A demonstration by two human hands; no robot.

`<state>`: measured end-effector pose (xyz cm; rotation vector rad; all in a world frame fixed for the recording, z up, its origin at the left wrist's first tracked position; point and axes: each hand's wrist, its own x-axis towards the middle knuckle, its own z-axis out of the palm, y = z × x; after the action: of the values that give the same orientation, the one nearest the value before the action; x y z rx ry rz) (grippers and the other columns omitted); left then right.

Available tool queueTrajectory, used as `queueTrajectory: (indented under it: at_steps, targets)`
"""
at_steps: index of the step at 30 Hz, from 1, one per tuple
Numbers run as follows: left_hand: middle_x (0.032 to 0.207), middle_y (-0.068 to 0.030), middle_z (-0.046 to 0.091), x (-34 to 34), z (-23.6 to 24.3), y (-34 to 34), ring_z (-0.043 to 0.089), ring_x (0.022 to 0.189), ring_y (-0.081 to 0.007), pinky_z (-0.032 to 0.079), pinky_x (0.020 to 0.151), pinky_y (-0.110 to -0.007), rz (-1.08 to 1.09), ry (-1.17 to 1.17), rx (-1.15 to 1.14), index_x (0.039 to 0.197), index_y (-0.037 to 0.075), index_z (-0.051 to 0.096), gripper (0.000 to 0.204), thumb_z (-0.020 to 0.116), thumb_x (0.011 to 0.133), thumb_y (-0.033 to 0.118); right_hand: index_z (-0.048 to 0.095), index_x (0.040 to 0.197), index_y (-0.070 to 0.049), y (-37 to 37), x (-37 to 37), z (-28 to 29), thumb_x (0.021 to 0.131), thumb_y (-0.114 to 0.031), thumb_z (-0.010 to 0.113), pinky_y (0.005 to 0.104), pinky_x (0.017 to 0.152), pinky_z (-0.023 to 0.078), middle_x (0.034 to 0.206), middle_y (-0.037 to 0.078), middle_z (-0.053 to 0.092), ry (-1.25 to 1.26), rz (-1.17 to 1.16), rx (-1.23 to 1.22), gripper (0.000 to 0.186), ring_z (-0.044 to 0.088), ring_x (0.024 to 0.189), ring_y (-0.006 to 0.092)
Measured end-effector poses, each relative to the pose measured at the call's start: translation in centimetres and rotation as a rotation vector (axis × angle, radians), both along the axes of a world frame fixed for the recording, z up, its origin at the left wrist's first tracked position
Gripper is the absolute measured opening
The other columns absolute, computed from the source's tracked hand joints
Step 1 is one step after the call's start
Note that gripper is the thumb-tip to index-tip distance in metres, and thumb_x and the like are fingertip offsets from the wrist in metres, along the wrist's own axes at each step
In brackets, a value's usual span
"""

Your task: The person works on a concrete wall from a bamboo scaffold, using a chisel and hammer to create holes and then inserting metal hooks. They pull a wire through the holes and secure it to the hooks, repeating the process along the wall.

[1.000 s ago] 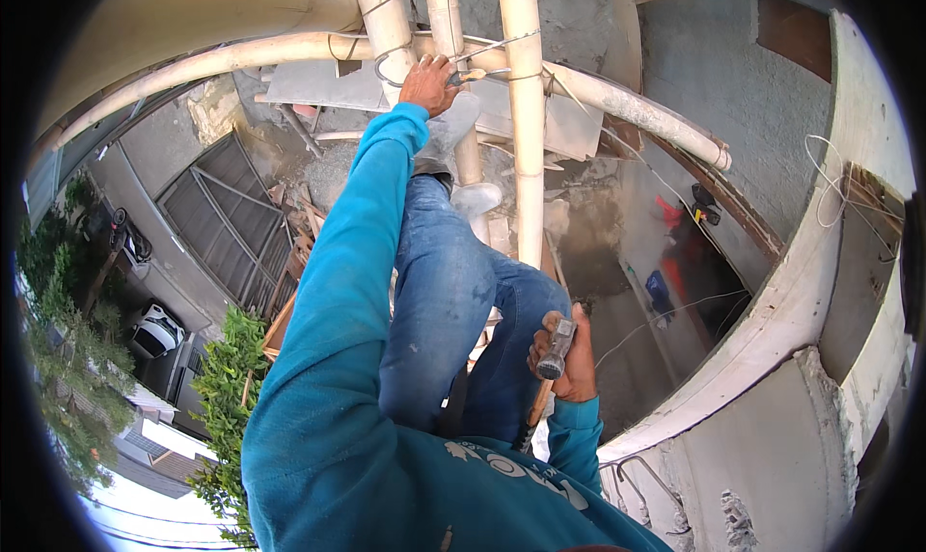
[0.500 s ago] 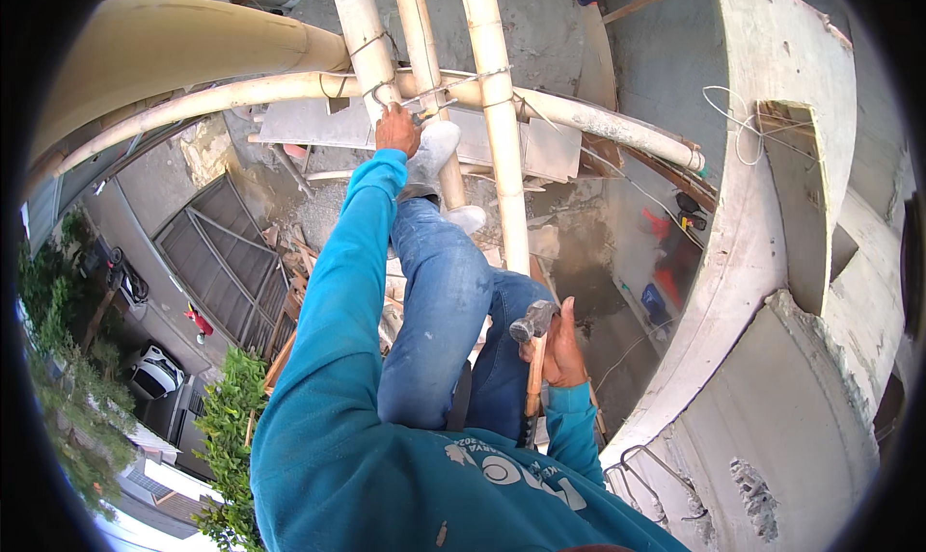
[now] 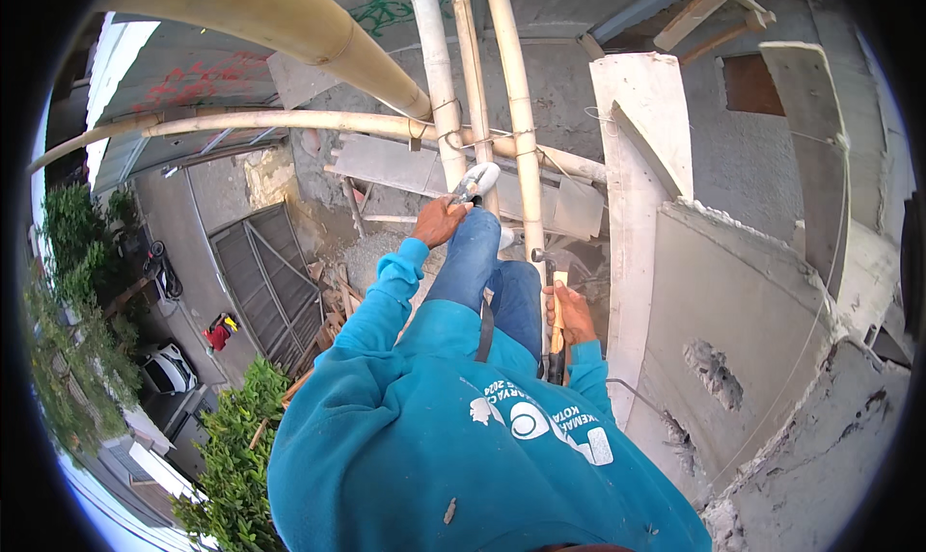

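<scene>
The hammer (image 3: 558, 336) is on the right, beside the jeans (image 3: 522, 301), its head toward the far side, and the fingers of the right hand (image 3: 575, 314) are wrapped around its wooden handle. Farther off and to the left, the left hand (image 3: 439, 222) grips a metal hand tool (image 3: 469, 185) near a knee, while beyond it three bamboo poles (image 3: 509, 65) meet a crosswise bamboo pole (image 3: 323, 120).

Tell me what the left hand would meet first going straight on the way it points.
Past the tool it grips, the left hand would probably meet the white boot first; depth is unclear, so the hand might pass above the boot.
</scene>
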<state>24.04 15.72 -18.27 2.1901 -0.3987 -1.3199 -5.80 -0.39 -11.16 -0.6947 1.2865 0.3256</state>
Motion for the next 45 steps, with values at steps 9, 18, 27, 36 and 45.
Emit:
queueTrajectory:
  at_steps: [9,18,27,36,45]
  targets:
    - [0.096,-0.0093,0.064,-4.5,17.9,-10.2,0.062,0.076,-0.0151,0.054,0.068,-0.029,-0.392,0.661,-0.114,0.115,0.001,0.057,0.046,0.056,0.092,0.041,0.052,0.114,-0.004,5.2,-9.9,3.1,0.09,-0.017,0.057,0.0324,0.045,0.052,0.073,0.008,0.057,0.116,-0.136,-0.059,0.028,0.059,0.055,0.0175]
    - [0.096,-0.0079,0.063,-11.0,24.0,-18.1,0.068,0.081,-0.0215,0.056,0.07,-0.031,-0.848,0.989,-0.086,0.12,0.0,0.057,0.034,0.054,0.096,0.024,0.049,0.121,0.005,17.9,-9.9,1.2,0.08,-0.011,0.06,0.0327,0.048,0.048,0.07,0.011,0.061,0.244,-0.572,-0.337,0.045,0.062,0.058,0.02]
    - [0.115,-0.0195,0.058,-17.2,29.8,-24.5,0.062,0.102,-0.0326,0.053,0.09,-0.047,-1.055,1.162,0.064,0.122,-0.006,0.048,0.041,0.05,0.096,0.025,0.059,0.104,0.004,21.0,1.4,8.4,0.084,-0.013,0.059,0.0309,0.052,0.048,0.074,0.009,0.061,0.253,-1.347,-0.512,0.026,0.057,0.056,0.0148]
    - [0.116,-0.0171,0.054,-21.3,32.3,-25.6,0.055,0.11,-0.0323,0.049,0.1,-0.049,-1.078,1.158,0.045,0.119,-0.004,0.047,0.034,0.043,0.101,0.025,0.061,0.104,0.002,23.2,9.0,8.0,0.084,-0.02,0.06,0.0328,0.053,0.046,0.074,0.01,0.061,0.787,-1.361,-0.833,0.03,0.056,0.056,0.0153]
    - [0.116,-0.0159,0.057,-22.1,33.7,-25.1,0.057,0.11,-0.0327,0.045,0.102,-0.055,-0.983,1.195,0.046,0.117,-0.004,0.05,0.031,0.045,0.099,0.021,0.057,0.109,0.002,21.0,7.7,14.7,0.084,-0.02,0.062,0.0393,0.065,0.048,0.078,0.019,0.062,0.824,-1.62,-0.963,0.034,0.063,0.07,0.0288]
